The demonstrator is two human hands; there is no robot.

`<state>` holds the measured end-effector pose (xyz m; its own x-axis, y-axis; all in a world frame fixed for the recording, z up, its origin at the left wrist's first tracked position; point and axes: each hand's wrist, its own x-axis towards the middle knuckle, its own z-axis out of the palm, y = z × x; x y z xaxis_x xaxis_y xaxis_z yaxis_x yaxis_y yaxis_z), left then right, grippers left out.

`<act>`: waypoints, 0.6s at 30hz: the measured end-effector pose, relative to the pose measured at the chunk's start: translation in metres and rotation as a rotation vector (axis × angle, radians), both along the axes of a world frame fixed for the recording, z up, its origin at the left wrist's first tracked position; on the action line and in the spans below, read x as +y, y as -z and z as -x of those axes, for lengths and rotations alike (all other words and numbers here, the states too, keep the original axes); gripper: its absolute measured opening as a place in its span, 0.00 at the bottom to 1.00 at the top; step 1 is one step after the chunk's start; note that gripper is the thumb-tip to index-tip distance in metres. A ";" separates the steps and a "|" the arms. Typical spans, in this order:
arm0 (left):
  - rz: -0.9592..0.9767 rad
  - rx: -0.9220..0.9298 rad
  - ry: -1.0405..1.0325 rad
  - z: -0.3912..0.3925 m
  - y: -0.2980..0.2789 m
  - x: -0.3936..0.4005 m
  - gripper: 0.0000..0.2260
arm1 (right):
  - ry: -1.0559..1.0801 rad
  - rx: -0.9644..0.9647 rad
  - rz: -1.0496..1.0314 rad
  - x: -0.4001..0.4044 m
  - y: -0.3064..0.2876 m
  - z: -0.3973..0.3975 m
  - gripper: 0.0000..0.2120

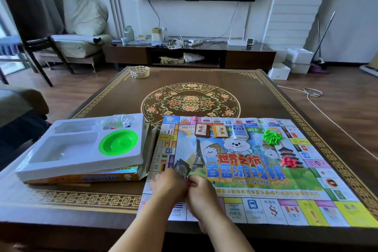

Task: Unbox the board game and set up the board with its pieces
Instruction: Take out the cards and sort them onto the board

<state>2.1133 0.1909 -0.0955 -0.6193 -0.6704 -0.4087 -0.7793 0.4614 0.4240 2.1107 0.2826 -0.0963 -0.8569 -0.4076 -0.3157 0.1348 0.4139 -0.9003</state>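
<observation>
The paper game board (266, 172) lies unfolded on the table's near right part. On its far side sit a red card deck (202, 130), an orange card deck (220, 131), a blue-white card deck (239, 132), a heap of green houses (271, 136) and a few red pieces (288, 163). My left hand (168, 184) and right hand (201, 190) meet over the board's near left corner, fingers pinched together on something small and reddish that is mostly hidden. To the left, the white plastic tray (67, 155) rests tilted on the yellow game box (106, 177), holding a green dish (118, 142) and a small bag of pieces (117, 123).
The dark patterned table (190, 100) carries a glass ashtray (140, 71) at its far edge. Behind it stand a TV cabinet (188, 53), a chair (41, 47) at far left and white boxes (290, 65) on the floor at right. A white cable (319, 100) trails along the floor.
</observation>
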 end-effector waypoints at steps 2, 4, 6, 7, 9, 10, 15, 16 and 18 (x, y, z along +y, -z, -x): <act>-0.020 0.107 -0.006 -0.003 0.004 0.000 0.16 | -0.012 -0.031 0.007 0.000 0.001 0.002 0.14; -0.134 0.281 -0.046 -0.006 0.005 -0.003 0.12 | 0.013 -0.051 0.040 -0.001 0.003 0.005 0.14; -0.364 0.464 -0.114 -0.007 0.000 -0.005 0.08 | 0.076 -0.061 0.115 -0.001 0.005 0.010 0.12; -0.482 0.525 -0.141 -0.007 -0.004 -0.006 0.07 | 0.121 -0.075 0.166 0.000 0.004 0.013 0.10; -0.684 0.612 -0.169 -0.006 -0.011 -0.008 0.09 | 0.215 -0.133 0.269 0.000 0.003 0.021 0.06; -0.777 0.646 -0.170 -0.005 -0.014 -0.007 0.10 | 0.256 -0.176 0.315 0.002 0.002 0.025 0.05; -1.056 0.714 -0.096 0.002 -0.022 -0.005 0.06 | 0.260 -0.332 0.491 0.005 -0.005 0.042 0.08; -1.057 0.710 -0.064 0.004 -0.022 -0.003 0.05 | 0.242 -0.325 0.499 0.006 -0.007 0.045 0.09; -1.075 0.691 -0.043 0.006 -0.021 0.000 0.05 | 0.245 -0.272 0.490 0.006 -0.008 0.050 0.04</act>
